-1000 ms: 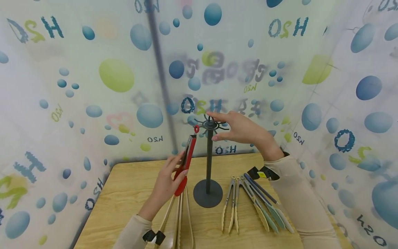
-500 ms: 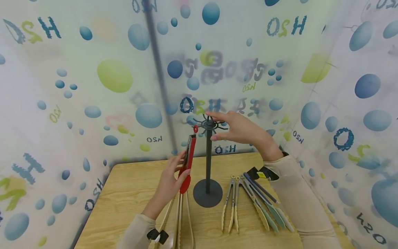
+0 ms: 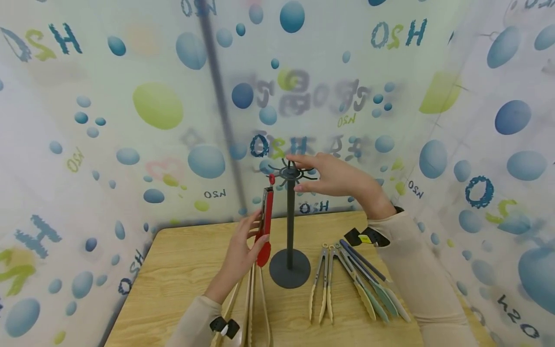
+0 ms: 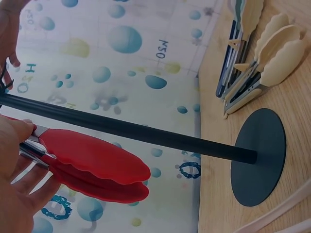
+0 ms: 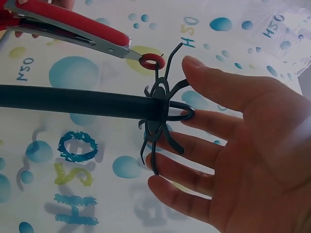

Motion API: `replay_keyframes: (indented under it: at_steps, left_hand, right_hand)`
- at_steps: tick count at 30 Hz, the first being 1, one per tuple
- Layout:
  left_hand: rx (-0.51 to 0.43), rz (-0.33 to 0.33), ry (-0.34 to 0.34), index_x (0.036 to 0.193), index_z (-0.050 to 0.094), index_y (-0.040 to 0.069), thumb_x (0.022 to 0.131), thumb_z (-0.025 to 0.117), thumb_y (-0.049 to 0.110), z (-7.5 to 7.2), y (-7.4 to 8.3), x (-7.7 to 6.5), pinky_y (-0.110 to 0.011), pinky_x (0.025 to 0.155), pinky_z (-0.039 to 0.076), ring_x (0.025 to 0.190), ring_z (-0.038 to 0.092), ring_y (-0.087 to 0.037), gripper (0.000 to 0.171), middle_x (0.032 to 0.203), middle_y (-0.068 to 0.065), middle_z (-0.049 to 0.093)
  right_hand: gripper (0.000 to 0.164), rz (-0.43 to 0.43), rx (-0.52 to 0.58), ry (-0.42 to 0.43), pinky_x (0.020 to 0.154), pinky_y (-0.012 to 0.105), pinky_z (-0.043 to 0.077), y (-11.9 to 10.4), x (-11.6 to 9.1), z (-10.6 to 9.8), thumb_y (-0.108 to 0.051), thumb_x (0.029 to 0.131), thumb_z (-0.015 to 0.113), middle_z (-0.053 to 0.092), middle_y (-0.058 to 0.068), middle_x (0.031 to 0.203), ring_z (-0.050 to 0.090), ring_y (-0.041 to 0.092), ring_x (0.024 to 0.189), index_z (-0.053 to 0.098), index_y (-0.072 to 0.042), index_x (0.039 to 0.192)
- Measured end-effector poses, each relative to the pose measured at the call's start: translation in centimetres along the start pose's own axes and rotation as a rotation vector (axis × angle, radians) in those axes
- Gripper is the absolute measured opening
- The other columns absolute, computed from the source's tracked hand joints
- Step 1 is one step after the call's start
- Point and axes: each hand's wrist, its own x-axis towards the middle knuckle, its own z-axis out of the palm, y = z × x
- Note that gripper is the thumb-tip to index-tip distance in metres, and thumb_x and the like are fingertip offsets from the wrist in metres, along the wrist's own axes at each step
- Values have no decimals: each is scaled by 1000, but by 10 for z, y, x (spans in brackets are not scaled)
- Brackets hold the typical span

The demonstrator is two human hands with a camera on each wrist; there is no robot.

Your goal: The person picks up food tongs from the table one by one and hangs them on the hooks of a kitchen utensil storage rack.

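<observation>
My left hand (image 3: 237,249) holds red tongs (image 3: 268,209) between thumb and fingers. They stand nearly upright, red scalloped heads (image 4: 95,162) down, left of the dark stand's pole (image 3: 290,221). At their top, the red hanging ring (image 5: 152,61) meets the tip of one hook and appears to be on it. My right hand (image 3: 342,177) is at the stand's top, its spread, fairly straight fingers touching the hooks (image 5: 158,111). In the right wrist view the thumb lies beside one hook and the fingers reach across the others.
Several tongs with cream, green and grey heads (image 3: 368,284) lie right of the stand's round base (image 3: 282,270). Long tongs (image 3: 249,308) lie at the front left, partly behind my left forearm. A patterned curtain (image 3: 165,168) stands behind the wooden table (image 3: 182,260).
My left hand has moved slightly right, and the red tongs have swung more upright, their heads nearer the pole. The right hand stays at the hooks.
</observation>
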Motion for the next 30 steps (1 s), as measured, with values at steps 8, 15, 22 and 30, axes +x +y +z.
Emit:
replay_keyframes:
  at_steps: [8, 15, 22, 30]
  left_hand:
    - [-5, -32, 3, 149, 42, 21, 91, 72, 16, 4, 1, 4, -46, 90, 58, 113, 65, -30, 66, 131, -11, 57]
    - [11, -54, 10, 148, 43, 19, 90, 73, 14, 8, 0, 7, -47, 90, 58, 115, 63, -31, 66, 130, -12, 58]
    - [-18, -54, 11, 149, 42, 16, 89, 74, 13, 12, -3, 8, -50, 89, 58, 114, 64, -33, 68, 133, -13, 57]
    - [-55, -113, 6, 148, 40, 5, 87, 72, 1, 15, 10, 14, -60, 91, 53, 115, 62, -42, 68, 134, -23, 54]
  right_hand:
    - [77, -5, 16, 38, 105, 56, 45, 1, -1, 3, -47, 93, 65, 54, 8, 148, 48, 34, 134, 26, -33, 157]
    - [77, 0, 8, 41, 105, 56, 44, 2, 0, 4, -47, 93, 66, 54, 8, 147, 49, 33, 133, 26, -33, 157]
    - [78, -4, 14, 37, 107, 57, 42, 4, 1, 5, -49, 92, 65, 54, 7, 148, 48, 34, 135, 25, -34, 157]
    - [78, -10, 6, 31, 109, 58, 41, 5, 0, 4, -47, 93, 65, 53, 8, 148, 47, 35, 137, 25, -32, 158]
